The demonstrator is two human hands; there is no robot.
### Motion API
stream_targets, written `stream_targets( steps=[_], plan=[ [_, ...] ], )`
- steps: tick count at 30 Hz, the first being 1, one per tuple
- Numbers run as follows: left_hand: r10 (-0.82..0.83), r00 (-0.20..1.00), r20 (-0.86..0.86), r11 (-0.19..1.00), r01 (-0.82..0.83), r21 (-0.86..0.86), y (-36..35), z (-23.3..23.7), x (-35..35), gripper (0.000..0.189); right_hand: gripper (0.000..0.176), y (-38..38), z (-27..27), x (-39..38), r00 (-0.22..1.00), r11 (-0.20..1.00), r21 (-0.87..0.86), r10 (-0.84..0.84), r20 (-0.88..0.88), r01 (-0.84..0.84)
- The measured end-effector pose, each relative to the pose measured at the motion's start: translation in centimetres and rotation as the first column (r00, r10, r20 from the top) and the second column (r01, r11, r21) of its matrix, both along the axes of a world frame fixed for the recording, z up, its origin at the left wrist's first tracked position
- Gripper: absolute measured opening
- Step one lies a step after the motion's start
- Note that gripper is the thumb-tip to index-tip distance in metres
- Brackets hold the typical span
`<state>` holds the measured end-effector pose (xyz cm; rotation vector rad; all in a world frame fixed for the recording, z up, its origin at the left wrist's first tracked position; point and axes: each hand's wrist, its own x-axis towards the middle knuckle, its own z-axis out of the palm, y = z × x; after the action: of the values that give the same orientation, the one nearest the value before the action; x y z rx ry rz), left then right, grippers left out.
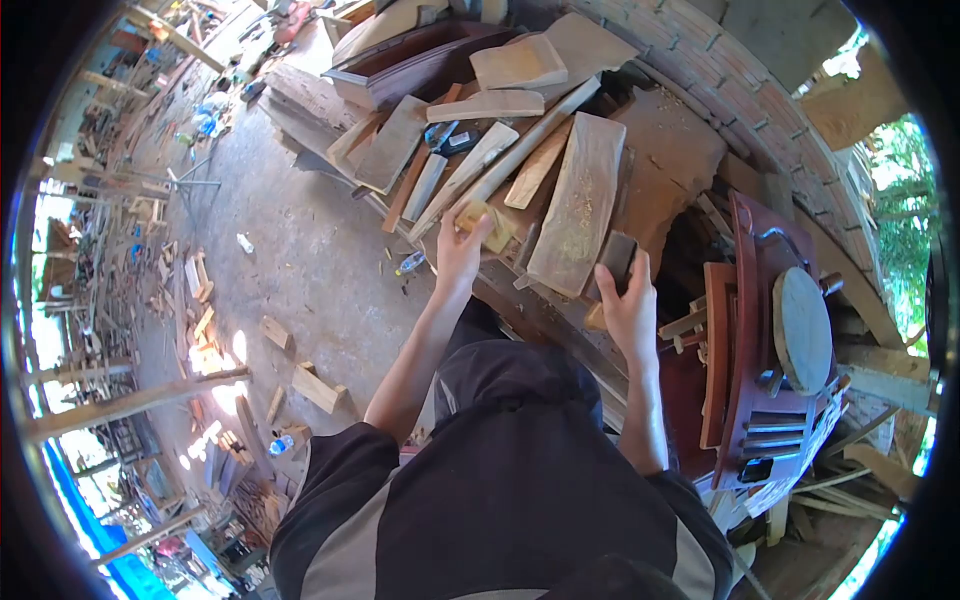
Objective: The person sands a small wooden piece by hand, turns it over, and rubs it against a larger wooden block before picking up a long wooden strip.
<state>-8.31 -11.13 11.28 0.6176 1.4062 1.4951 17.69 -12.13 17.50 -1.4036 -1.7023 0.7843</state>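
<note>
My left hand (461, 258) is closed on a small yellowish wood block (476, 220) at the near edge of the wood pile. My right hand (633, 305) grips a dark brown block (619, 254), thumb on its near side. Between the hands a wide, dusty plank (582, 205) slants away from me. Left of it lie a narrow pale board (538, 165), a long rounded strip (515, 165) and a blue-and-black tool (455, 138) whose kind I cannot make out.
A dark red wooden furniture piece (740, 330) stands at my right with a round wooden disc (803, 330) against it. A brick wall (730, 85) runs behind the pile. On the concrete floor at left are wood offcuts (318, 387) and a plastic bottle (282, 444).
</note>
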Motion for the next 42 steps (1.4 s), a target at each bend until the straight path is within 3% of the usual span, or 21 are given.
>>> stream_targets(
  steps=[1,3,5,6,9,12,16,18,21,23,25,30,33,35,37,39,40,42],
  plan=[
    [0.016,1.0,-0.003,1.0,-0.016,-0.006,-0.6,-1.0,-0.6,0.036,0.048,-0.4,-1.0,0.6,0.999,0.998,-0.054,-0.021,0.025,0.023],
    [-0.009,0.98,0.199,0.975,0.052,-0.214,-2.0,-2.4,-2.3,0.034,0.049,-0.8,-1.9,1.1,0.999,0.993,-0.117,-0.027,0.043,0.032],
    [-0.018,0.965,0.263,0.978,0.072,-0.197,-3.2,-3.3,-3.4,0.038,0.053,-0.9,-2.4,1.5,0.99,0.958,-0.282,-0.018,0.142,0.058],
    [0.039,0.979,0.201,0.97,0.011,-0.242,-3.4,-2.9,-3.6,0.039,0.053,-0.9,-3.4,1.6,0.975,0.979,-0.195,-0.018,0.222,0.062],
    [0.103,0.989,0.101,0.951,-0.069,-0.301,-3.0,-3.7,-5.6,0.042,0.05,-0.6,-4.0,1.0,0.946,0.976,-0.201,-0.016,0.324,0.085],
    [0.153,0.984,-0.094,0.919,-0.177,-0.351,-1.1,-4.3,-8.2,0.07,0.048,-0.6,-3.1,-0.3,0.95,0.968,-0.226,-0.037,0.309,0.111],
    [0.169,0.95,-0.263,0.925,-0.245,-0.289,2.0,-6.9,-13.6,0.056,0.048,-0.8,-3.2,-1.7,0.95,0.968,-0.245,0.023,0.311,0.057],
    [0.026,0.703,-0.711,0.944,-0.251,-0.213,3.7,-8.4,-16.9,0.047,0.048,-0.9,-4.0,-2.0,0.947,0.962,-0.266,0.033,0.32,0.056],
    [0.017,0.632,-0.775,0.937,-0.28,-0.208,6.4,-10.0,-20.3,0.037,0.053,-0.7,-3.7,-2.8,0.938,0.946,-0.317,0.054,0.342,0.061],
    [-0.033,0.627,-0.779,0.941,-0.243,-0.235,8.4,-11.1,-22.0,0.042,0.06,-0.4,-2.0,-3.7,0.932,0.927,-0.359,0.027,0.362,0.113],
    [-0.027,0.5,-0.866,0.95,-0.256,-0.177,9.6,-12.4,-22.7,0.042,0.063,-0.1,-0.9,-4.3,0.932,0.934,-0.325,-0.019,0.363,0.146],
    [-0.029,0.515,-0.857,0.954,-0.243,-0.178,12.8,-10.5,-22.7,0.035,0.066,0.3,0.0,-5.9,0.925,0.937,-0.244,-0.157,0.346,0.251],
    [0.052,0.525,-0.85,0.987,-0.159,-0.038,14.7,-10.1,-24.3,0.032,0.064,0.2,0.8,-7.5,0.924,0.909,-0.293,-0.194,0.33,0.296],
    [0.199,0.5,-0.843,0.979,-0.139,0.149,16.3,-10.3,-26.3,0.03,0.063,0.3,1.7,-8.9,0.927,0.865,-0.374,-0.228,0.299,0.334],
    [0.099,0.48,-0.872,0.994,-0.093,0.062,17.0,-11.0,-27.8,0.034,0.063,0.2,0.9,-9.8,0.917,0.866,-0.357,-0.238,0.321,0.349],
    [-0.066,0.061,-0.996,0.977,-0.197,-0.077,16.6,-10.6,-27.9,0.035,0.062,-0.1,-0.4,-10.4,0.906,0.866,-0.341,-0.247,0.344,0.365],
    [-0.07,0.065,-0.995,0.979,-0.189,-0.081,16.5,-10.3,-27.7,0.035,0.064,-0.2,-1.2,-10.8,0.893,0.892,-0.263,-0.261,0.367,0.369],
    [0.16,0.016,-0.987,0.977,-0.148,0.156,15.5,-9.3,-26.5,0.031,0.065,-0.2,-1.3,-12.0,0.875,0.907,-0.188,-0.284,0.391,0.378]
  ],
)
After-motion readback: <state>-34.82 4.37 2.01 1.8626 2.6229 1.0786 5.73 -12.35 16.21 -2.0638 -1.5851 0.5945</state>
